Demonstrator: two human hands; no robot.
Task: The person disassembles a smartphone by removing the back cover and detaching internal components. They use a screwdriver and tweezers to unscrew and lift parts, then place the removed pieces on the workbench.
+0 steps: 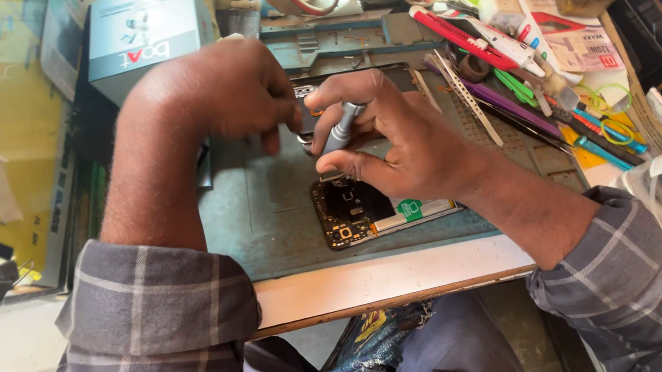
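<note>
Currently, status per item:
right hand (407, 145): fingers clamped on slim grey metal screwdriver (342, 126), tip down at the phone's upper part
left hand (218, 89): fingers curled together, tips touching the phone's top edge; whether they pinch anything, cannot tell
opened black smartphone with exposed circuit board (356, 213): flat on grey-green work mat (266, 212), partly under both hands
bench (379, 278): pale edge nearest the person, carries the mat
clutter: coloured tweezers and pry tools (505, 75) right of the mat, grey-blue cardboard box (145, 31) behind the left hand
</note>
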